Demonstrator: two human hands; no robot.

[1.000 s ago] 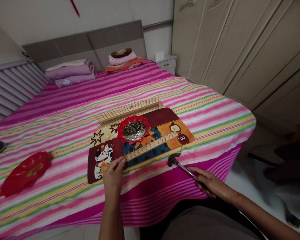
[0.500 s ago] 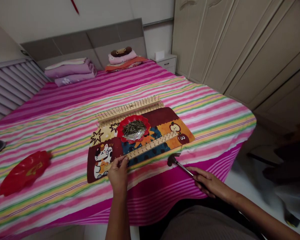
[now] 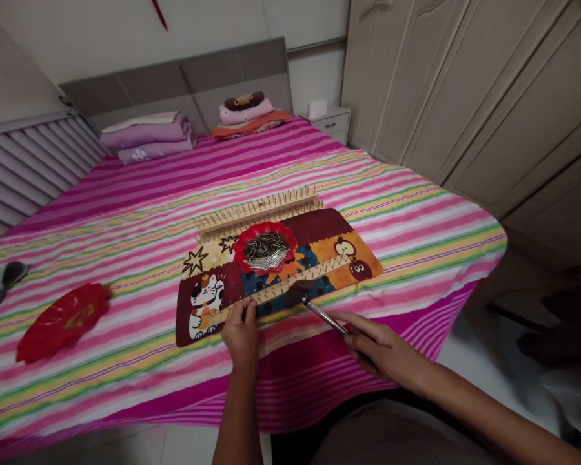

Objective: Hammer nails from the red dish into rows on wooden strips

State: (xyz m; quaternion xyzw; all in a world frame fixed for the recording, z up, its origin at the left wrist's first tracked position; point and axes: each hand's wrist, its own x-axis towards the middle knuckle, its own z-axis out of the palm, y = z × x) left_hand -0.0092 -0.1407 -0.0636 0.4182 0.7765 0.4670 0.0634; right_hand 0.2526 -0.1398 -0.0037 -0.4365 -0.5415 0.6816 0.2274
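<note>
Grips hammer [image 3: 322,315] by handle in right hand [image 3: 380,345], fingers wrapped around, head angled over near edge of strip [image 3: 290,284]; cannot tell if touching. Probably holds low on handle for swing room. Rests left hand [image 3: 242,329] at strip, thumb and fingertips drawn close near left end, likely to steady wood or an upright nail; cannot tell which, or how tightly pinched.

Has strip lying slantwise across near side of mat [image 3: 314,223], nails pointing up in rows, apparently for easy reach by both hands. Shows mat under strip, maybe to protect cover [image 3: 407,219]. Has bowl [image 3: 238,248] of loose nails [image 3: 266,248] on mat just beyond strip, seemingly for short reach with left hand. Shows nail-studded strips [image 3: 259,213] at far edge of mat, beyond bowl, presumably out of hammer's way. Also shows red dish [image 3: 62,320] to left, well apart from mat, and folded bedding [image 3: 150,132] by headboard [image 3: 232,68], far from both hands.
</note>
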